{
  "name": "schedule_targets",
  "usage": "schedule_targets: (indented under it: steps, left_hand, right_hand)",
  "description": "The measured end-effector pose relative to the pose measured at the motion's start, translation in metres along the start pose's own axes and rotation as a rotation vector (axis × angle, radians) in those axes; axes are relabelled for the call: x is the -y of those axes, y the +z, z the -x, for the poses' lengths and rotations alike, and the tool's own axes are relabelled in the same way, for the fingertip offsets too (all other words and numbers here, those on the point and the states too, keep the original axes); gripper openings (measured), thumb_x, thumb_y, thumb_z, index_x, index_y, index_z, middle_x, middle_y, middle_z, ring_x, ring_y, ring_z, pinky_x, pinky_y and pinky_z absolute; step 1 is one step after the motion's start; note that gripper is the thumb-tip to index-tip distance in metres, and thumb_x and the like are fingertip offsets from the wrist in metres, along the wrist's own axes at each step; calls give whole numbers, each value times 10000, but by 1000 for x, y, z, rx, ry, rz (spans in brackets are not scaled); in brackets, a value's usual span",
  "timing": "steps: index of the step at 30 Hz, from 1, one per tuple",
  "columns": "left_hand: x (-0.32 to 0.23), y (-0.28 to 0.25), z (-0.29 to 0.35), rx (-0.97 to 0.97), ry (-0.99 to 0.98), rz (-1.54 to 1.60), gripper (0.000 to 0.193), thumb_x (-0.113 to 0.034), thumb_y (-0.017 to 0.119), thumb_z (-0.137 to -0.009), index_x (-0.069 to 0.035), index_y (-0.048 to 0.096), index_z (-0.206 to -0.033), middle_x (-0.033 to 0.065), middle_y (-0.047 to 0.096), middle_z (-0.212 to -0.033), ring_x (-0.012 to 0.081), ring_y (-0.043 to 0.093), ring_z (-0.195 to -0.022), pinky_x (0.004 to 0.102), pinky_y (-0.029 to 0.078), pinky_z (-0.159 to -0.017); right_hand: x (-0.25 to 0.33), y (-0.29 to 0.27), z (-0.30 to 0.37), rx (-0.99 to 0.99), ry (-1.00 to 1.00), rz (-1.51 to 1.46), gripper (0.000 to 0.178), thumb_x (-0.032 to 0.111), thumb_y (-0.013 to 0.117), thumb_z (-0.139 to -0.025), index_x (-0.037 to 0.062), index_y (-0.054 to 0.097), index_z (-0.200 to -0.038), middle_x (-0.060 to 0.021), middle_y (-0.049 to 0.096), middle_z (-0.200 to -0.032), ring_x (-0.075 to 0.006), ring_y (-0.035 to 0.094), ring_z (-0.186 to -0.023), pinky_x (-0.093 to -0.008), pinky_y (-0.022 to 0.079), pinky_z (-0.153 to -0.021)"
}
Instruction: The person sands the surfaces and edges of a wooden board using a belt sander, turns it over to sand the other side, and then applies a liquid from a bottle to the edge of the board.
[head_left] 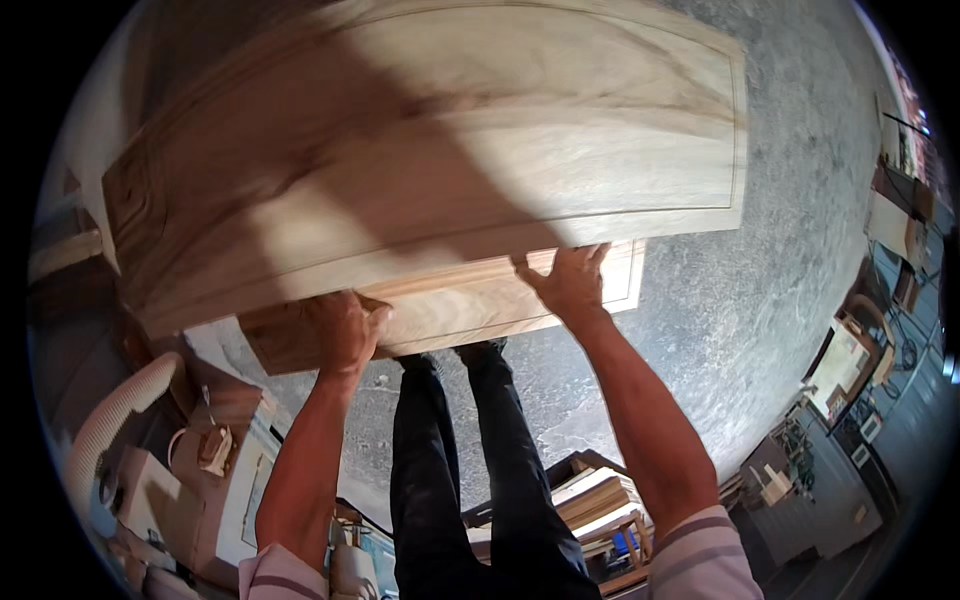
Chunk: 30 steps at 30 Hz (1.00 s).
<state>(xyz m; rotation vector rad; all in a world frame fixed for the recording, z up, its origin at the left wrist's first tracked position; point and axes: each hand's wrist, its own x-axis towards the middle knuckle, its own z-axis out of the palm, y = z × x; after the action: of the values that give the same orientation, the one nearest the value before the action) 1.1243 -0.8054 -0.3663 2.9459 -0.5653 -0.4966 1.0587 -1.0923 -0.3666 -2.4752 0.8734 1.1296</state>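
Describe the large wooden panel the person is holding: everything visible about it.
The large wooden panel is a broad, flat board of pale wood with brown grain streaks and a thin routed groove framing its face near the edges. It is held up roughly level above the concrete floor, half in sunlight, half in shadow. It lies on a smaller, similar grooved panel that juts out beneath its near edge. The left hand and right hand press against the near edges of the stack, fingers spread.

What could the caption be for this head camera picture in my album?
Both hands, left hand and right hand, grip the near edge of a large wooden panel above a grey floor.
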Motion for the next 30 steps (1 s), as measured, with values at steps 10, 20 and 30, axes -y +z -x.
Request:
schedule_targets:
  steps: [10,20,30]
  left_hand:
    - [-2,-1,-2,271,-48,329,650,-287,790,-615,49,530,-1107,246,546,-1083,419,483,-1035,454,351,-926]
    - [7,10,4,197,44,309,601,-309,744,-670,70,537,-1087,263,550,-1086,427,490,-1042,444,354,-948]
    - [2,7,0,143,-14,13,914,-341,781,-616,59,292,-1275,325,325,-1252,463,348,-1166,496,303,-983]
  right_hand:
    - [-16,32,-10,120,-41,-172,787,545,584,-783,61,359,-1362,-222,275,-1415,-482,193,-1288,-513,289,-1012]
    - [-18,50,-9,-42,-81,-159,740,535,569,-795,33,422,-1317,-236,368,-1350,-464,256,-1260,-520,308,-978]
    - [-2,11,-1,-135,-33,-114,814,489,691,-720,-132,442,-1182,-383,178,-1350,-549,73,-1296,-492,461,-874]
